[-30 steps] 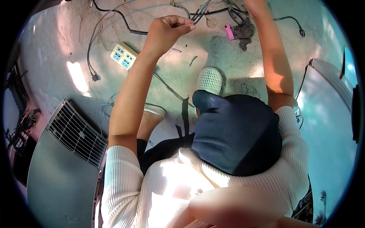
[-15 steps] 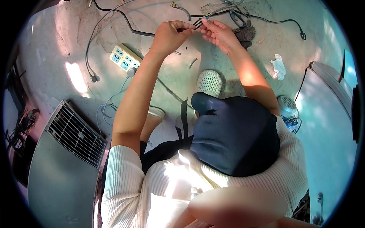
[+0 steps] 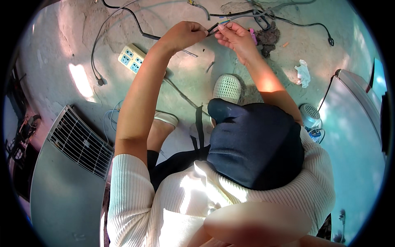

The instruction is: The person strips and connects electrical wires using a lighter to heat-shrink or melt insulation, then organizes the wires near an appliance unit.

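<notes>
Near the top of the head view, my left hand (image 3: 185, 36) is closed on a black cable (image 3: 133, 19), whose end pokes out past the fingertips. Close beside it on the right, my right hand (image 3: 238, 39) pinches thin coloured wires (image 3: 224, 22), blue and yellow-green, which meet the black cable's end between my hands. A grey cable (image 3: 284, 5) runs from that spot toward the upper right. The fingers hide exactly how the wires touch. Below my left hand, my forearm partly covers a cream power strip (image 3: 131, 58) with blue sockets.
A black plug (image 3: 331, 41) ends another cable at the right. Near my right hand lie dark rubble (image 3: 269, 37) and a pink object (image 3: 252, 36). Crumpled white paper (image 3: 303, 74) is on the floor. A grilled grey panel (image 3: 82, 144) stands left, a pale cabinet (image 3: 354, 136) right.
My left hand and forearm have shifted slightly left, covering more of the power strip. The grey cable at the upper right has swung, and the pink object has come into view beside my right hand.
</notes>
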Demonstrator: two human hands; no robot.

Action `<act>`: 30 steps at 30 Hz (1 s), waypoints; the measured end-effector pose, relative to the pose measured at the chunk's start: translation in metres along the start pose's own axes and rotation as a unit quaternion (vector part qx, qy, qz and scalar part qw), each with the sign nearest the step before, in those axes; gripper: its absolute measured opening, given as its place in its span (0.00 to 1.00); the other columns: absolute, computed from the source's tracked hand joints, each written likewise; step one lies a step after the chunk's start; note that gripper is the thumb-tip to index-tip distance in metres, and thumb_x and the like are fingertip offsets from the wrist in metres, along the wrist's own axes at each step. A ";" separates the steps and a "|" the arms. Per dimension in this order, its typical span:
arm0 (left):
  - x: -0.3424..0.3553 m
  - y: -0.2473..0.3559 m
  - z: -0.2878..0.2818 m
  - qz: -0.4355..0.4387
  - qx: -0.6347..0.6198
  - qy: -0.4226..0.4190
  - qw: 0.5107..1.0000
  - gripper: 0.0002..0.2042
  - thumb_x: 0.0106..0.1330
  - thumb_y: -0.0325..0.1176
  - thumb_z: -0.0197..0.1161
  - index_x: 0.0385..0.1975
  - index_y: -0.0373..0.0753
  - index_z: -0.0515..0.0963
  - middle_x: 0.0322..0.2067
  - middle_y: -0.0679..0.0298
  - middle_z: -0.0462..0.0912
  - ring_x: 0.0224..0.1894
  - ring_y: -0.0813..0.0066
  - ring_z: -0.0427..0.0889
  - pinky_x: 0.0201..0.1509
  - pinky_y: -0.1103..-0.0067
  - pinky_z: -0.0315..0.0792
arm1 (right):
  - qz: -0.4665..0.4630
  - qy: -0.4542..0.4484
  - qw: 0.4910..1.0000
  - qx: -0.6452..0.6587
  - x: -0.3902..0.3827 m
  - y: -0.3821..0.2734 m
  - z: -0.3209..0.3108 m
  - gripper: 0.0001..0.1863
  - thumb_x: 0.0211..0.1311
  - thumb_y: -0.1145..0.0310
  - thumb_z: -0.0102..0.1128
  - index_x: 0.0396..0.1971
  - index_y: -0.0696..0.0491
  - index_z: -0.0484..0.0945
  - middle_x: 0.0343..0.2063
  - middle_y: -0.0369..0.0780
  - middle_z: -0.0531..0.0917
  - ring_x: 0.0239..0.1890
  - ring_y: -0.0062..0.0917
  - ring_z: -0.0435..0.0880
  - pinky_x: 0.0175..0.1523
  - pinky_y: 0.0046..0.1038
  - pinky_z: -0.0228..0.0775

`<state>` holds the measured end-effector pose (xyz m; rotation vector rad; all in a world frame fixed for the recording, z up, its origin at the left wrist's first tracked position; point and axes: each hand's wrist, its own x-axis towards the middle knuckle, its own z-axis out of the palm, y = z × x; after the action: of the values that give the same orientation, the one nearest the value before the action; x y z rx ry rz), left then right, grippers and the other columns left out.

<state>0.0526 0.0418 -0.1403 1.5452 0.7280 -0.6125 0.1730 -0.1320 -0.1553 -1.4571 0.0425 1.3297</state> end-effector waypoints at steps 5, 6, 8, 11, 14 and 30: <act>0.002 -0.003 0.007 -0.012 -0.135 0.080 0.988 0.16 0.66 0.42 0.60 0.46 0.37 0.79 0.35 0.67 0.80 0.43 0.80 0.75 0.55 0.79 0.65 | 0.002 0.019 0.999 0.026 -0.005 -0.001 0.009 0.09 0.65 0.63 0.60 0.36 0.54 0.77 0.34 0.36 0.83 0.40 0.20 0.83 0.45 0.23 0.76; 0.002 -0.002 0.008 -0.009 -0.164 0.090 0.982 0.16 0.67 0.42 0.60 0.46 0.37 0.79 0.35 0.67 0.80 0.44 0.80 0.74 0.56 0.78 0.64 | 0.001 0.020 0.999 0.029 -0.005 -0.001 0.010 0.09 0.65 0.63 0.60 0.36 0.54 0.77 0.34 0.36 0.83 0.40 0.20 0.83 0.46 0.23 0.76; 0.001 -0.002 0.010 -0.005 -0.193 0.099 0.976 0.16 0.67 0.43 0.59 0.46 0.38 0.79 0.35 0.68 0.80 0.44 0.80 0.74 0.57 0.77 0.62 | -0.001 0.025 0.999 0.045 -0.004 0.000 0.010 0.10 0.65 0.64 0.60 0.37 0.54 0.77 0.36 0.37 0.83 0.40 0.21 0.83 0.47 0.25 0.76; -0.002 0.003 0.010 -0.010 -0.182 0.095 0.979 0.16 0.68 0.44 0.60 0.46 0.38 0.78 0.36 0.68 0.79 0.44 0.80 0.73 0.58 0.77 0.62 | 0.005 0.023 0.996 0.084 -0.005 -0.003 0.012 0.10 0.65 0.64 0.60 0.37 0.55 0.76 0.37 0.39 0.83 0.41 0.23 0.83 0.48 0.26 0.76; -0.007 0.010 0.010 -0.011 -0.169 0.104 0.980 0.16 0.67 0.43 0.61 0.46 0.38 0.78 0.36 0.69 0.79 0.44 0.80 0.73 0.56 0.78 0.62 | -0.001 0.005 0.994 0.105 -0.005 -0.005 0.011 0.08 0.65 0.66 0.60 0.37 0.55 0.76 0.37 0.39 0.83 0.41 0.23 0.83 0.49 0.27 0.77; -0.018 0.009 -0.004 0.105 -0.200 0.015 0.974 0.11 0.68 0.31 0.58 0.47 0.37 0.74 0.40 0.70 0.74 0.48 0.80 0.75 0.56 0.83 0.65 | -0.134 0.035 0.976 -0.168 -0.007 0.000 -0.013 0.11 0.64 0.63 0.61 0.38 0.55 0.73 0.34 0.37 0.82 0.39 0.25 0.83 0.44 0.26 0.76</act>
<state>0.0474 0.0438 -0.1211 1.2377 0.6527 -0.2640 0.1791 -0.1456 -0.1532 -1.7251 -0.3381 1.0975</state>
